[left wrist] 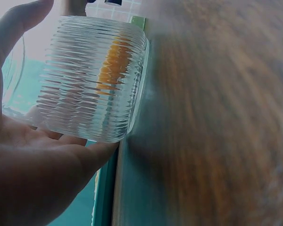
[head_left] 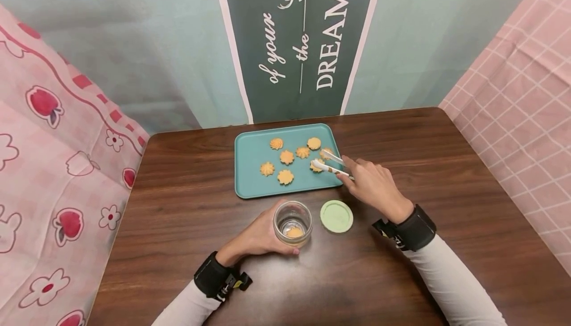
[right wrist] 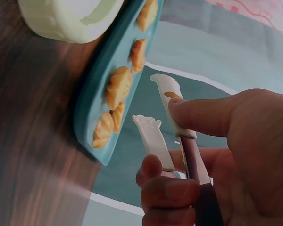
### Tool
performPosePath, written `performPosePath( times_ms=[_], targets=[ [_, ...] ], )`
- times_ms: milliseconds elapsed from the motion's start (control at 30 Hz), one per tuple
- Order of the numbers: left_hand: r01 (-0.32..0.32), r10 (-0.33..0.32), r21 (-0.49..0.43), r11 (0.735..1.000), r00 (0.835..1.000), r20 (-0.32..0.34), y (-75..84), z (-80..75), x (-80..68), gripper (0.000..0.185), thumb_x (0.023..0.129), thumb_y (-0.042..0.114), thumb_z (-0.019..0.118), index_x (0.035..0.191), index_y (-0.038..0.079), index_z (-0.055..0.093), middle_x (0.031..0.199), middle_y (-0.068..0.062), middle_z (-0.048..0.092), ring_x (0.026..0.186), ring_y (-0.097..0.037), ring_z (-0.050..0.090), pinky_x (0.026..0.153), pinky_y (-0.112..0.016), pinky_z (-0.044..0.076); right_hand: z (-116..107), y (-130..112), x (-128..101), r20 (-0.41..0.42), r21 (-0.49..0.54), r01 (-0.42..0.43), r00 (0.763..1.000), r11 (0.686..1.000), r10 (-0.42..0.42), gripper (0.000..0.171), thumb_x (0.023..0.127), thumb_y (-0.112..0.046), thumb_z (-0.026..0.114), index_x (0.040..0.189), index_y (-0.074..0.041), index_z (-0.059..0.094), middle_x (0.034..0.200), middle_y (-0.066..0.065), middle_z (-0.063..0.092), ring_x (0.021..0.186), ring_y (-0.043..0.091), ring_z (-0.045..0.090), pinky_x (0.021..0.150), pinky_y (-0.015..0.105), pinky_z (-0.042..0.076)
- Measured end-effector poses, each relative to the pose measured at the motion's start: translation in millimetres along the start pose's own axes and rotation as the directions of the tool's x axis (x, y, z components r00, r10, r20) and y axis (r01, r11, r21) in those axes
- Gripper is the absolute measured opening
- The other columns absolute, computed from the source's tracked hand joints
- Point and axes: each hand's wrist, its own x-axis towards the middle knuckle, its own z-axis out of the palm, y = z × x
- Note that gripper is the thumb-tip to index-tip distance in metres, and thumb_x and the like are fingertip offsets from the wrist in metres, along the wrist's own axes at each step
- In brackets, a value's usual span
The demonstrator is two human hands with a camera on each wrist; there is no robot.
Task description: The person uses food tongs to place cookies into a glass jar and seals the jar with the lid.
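Observation:
My left hand (head_left: 263, 233) grips a ribbed clear glass jar (head_left: 293, 218) that stands on the table. One orange-yellow cookie (left wrist: 115, 65) lies at the bottom of the jar. In my right hand (head_left: 372, 185) are tongs (head_left: 332, 168) with white tips, their two arms apart. The tips hover over the right end of a teal tray (head_left: 250, 187), near a cookie (head_left: 317, 165); the right wrist view shows nothing between them. Several flower-shaped cookies (head_left: 287, 156) are spread over the tray.
A round pale green lid (head_left: 336, 216) lies on the brown wooden table (head_left: 187, 167), right of the jar and in front of the tray. Behind the table hangs a grey-green cloth (head_left: 178, 43); pink cloths (head_left: 58, 167) hang at both sides.

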Motion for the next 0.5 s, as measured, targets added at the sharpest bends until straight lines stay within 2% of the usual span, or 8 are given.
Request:
performPosePath(
  times_ms=[200,500],
  targets=[
    [0.004,-0.004,0.006,1.000,1.000,0.003,0.3,-0.3,-0.8,0.092,0.067,0.011,0.101,0.144,0.014,0.051,0.137,-0.011,0.065,0.127,-0.034,0.062,0.116,-0.050,0.045,5.2,2.1,2.0,0.021,0.002,-0.009,1.000,1.000,0.009,0.054,0.103,-0.032,0.069,0.146,0.000,0.060,0.081,0.013,0.063,0.056,0.025,0.053,0.044,0.039,0.041],
    [0.014,-0.014,0.037,0.999,1.000,0.001,2.0,-0.5,0.3,0.091,0.068,0.009,0.100,0.143,0.021,0.051,0.135,-0.002,0.066,0.127,-0.029,0.063,0.116,-0.044,0.047,10.5,4.0,2.7,0.032,-0.001,-0.023,0.999,1.000,0.023,0.055,0.103,-0.033,0.069,0.146,0.001,0.060,0.083,0.015,0.065,0.058,0.026,0.056,0.046,0.042,0.044]
  ],
)
